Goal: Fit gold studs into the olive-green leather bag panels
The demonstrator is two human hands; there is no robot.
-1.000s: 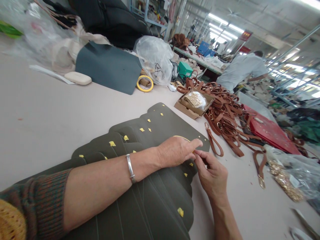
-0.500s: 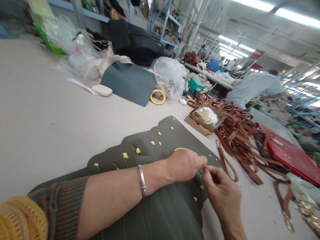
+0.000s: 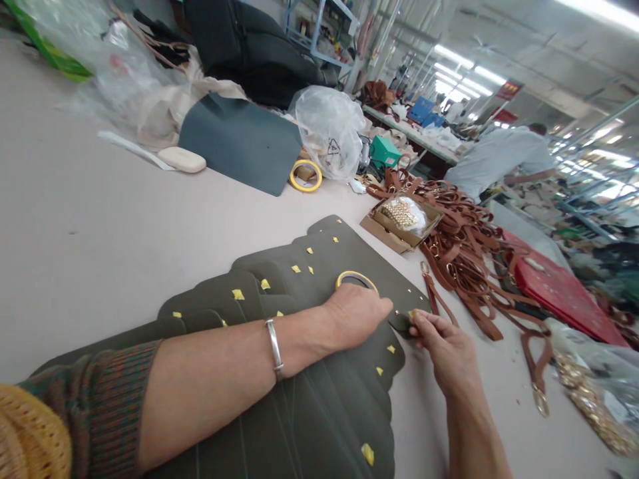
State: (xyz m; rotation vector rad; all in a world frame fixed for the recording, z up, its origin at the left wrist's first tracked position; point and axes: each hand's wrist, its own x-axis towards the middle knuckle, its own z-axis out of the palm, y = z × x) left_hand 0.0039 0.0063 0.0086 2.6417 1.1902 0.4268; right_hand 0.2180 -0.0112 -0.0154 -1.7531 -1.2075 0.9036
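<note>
A fanned stack of dark olive leather panels (image 3: 299, 372) with small yellow tape squares lies in front of me. My left hand (image 3: 357, 316) rests knuckles-up on the top panel, fingers curled down, beside a yellow tape ring (image 3: 356, 278). My right hand (image 3: 442, 346) pinches the right edge of the top panel, where a small yellow piece shows between its fingertips. A silver bangle (image 3: 273, 347) sits on my left wrist.
A cardboard box of gold hardware (image 3: 402, 219) and a heap of brown leather straps (image 3: 469, 249) lie beyond the panels. Further back are a grey panel (image 3: 239, 143), a clear plastic bag (image 3: 329, 130), a yellow tape roll (image 3: 305, 175) and a red piece (image 3: 559, 289). A person in a light shirt (image 3: 502, 159) works behind.
The two hands, which met fingertip to fingertip, have drawn apart. My right hand has shifted right to the panel's edge, and the tape ring under my left hand is now uncovered.
</note>
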